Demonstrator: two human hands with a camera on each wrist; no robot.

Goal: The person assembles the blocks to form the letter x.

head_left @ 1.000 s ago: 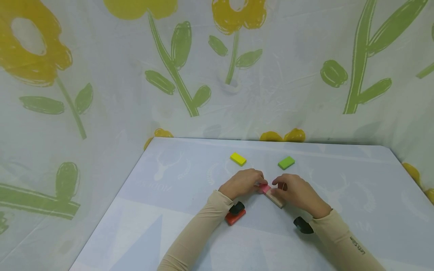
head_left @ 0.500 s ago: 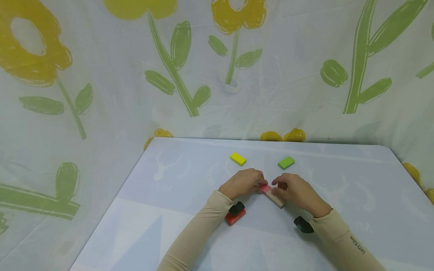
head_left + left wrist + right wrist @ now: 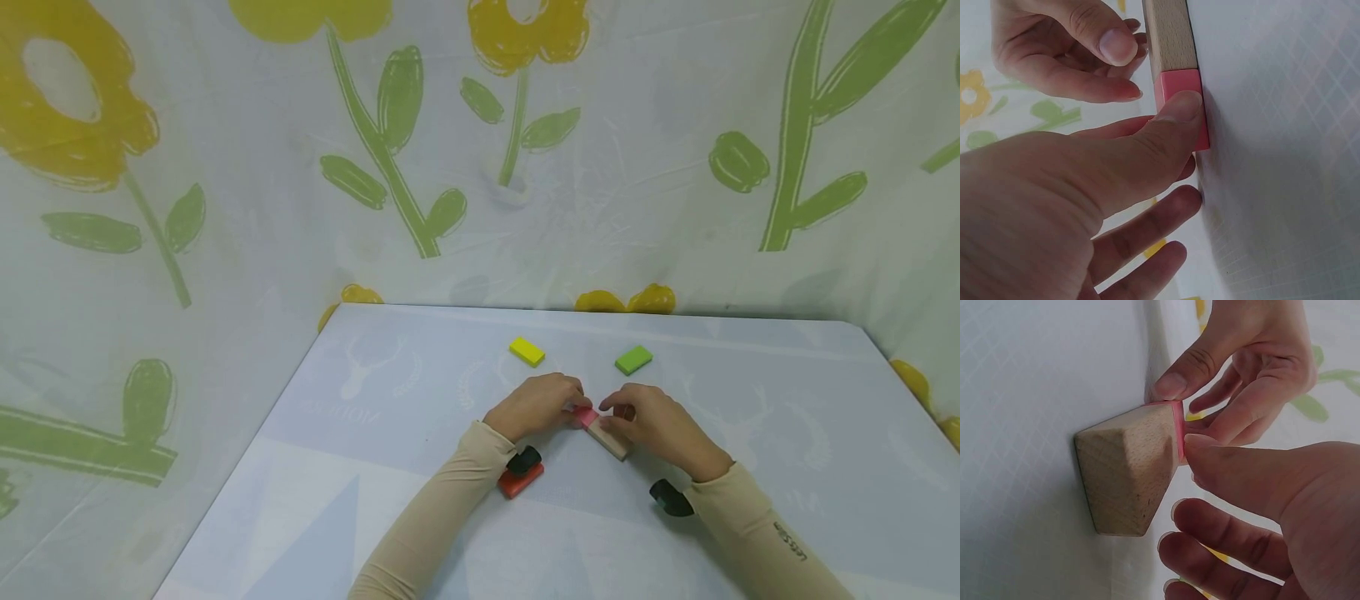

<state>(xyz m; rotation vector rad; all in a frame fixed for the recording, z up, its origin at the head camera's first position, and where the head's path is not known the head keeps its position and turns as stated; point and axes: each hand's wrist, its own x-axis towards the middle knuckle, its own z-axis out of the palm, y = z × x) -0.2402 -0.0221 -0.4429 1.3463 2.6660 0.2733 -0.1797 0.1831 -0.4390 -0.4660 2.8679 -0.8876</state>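
Observation:
My left hand [image 3: 537, 405] pinches a small pink block [image 3: 1180, 83] between thumb and fingers. That block stands end to end with a plain wooden block [image 3: 1142, 465] on the table [image 3: 360, 492]. Over the wooden block's right side, my right hand [image 3: 663, 427] has its thumb and fingers apart and loosely bent. In the right wrist view its thumb tip is right at the joint of the two blocks. A red block [image 3: 522, 482] lies partly covered by the device on the left wrist.
Beyond the hands lie a yellow block [image 3: 527, 352] and a green block [image 3: 633, 360], apart from each other. A white curtain [image 3: 637, 167] with printed flowers hangs behind the table and along its left side.

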